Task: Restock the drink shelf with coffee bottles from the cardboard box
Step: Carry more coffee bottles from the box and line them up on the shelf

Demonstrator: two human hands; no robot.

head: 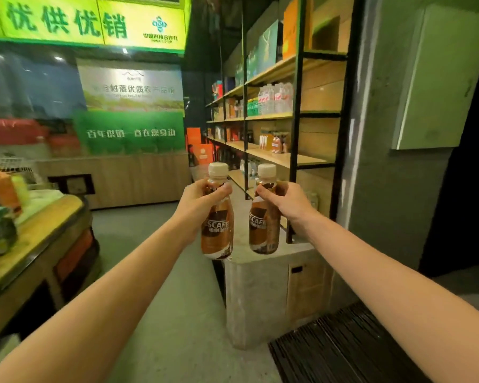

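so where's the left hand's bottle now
Head view, mid-frame: the coffee bottle hangs from the left hand, left of the other bottle in the right hand.

Open floor [188, 313] is left down the middle aisle, so there's plenty of room to pass. It's hemmed in on the left by a wooden display table [36, 239] and on the right by a concrete plinth [257, 294] under the shelf unit [288, 158]. The bays are fenced by black uprights [296, 120]. The middle board is partly taken by a cluster of bottles [274, 142], with bare board seen beside it. Both hands are filled: left hand [199, 201] round the left coffee bottle [217, 233], right hand [288, 201] round the right coffee bottle [262, 230] — a gap is seen between.
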